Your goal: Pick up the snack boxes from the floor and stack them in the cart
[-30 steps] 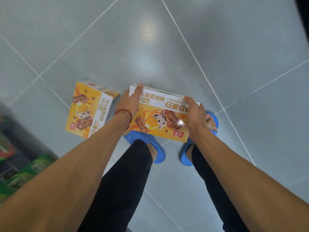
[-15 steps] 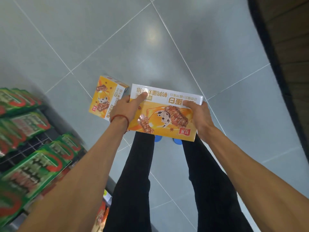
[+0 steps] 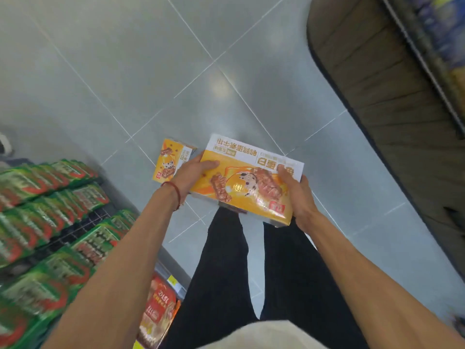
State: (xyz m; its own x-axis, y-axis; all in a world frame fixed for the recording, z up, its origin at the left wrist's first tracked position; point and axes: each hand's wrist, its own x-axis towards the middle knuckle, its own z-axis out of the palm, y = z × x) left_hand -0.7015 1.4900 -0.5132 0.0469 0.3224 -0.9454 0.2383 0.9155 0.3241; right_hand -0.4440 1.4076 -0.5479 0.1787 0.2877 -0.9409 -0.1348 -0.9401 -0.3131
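Green packs (image 3: 50,210) fill a rack at far left, with red packs (image 3: 158,306) lower down nearer the legs. Past them a second box (image 3: 168,159), orange and white, lies on the grey tiled floor (image 3: 125,71); its right edge is hidden behind the left grip (image 3: 193,175). That grip, a bare hand with a red string (image 3: 176,192) on the wrist, pinches the left end of the box (image 3: 246,182): the thumb lies flat on the orange top face, and the fingers go under the edge, out of sight. The box is off the floor, held about level in front of black trousers (image 3: 226,273), its print upside down to the camera. The right grip (image 3: 299,197) clamps the right end the same way, thumb on top near the white band, fingers hidden underneath. At far right a dark shelf base (image 3: 377,96) runs along the floor, blurred.
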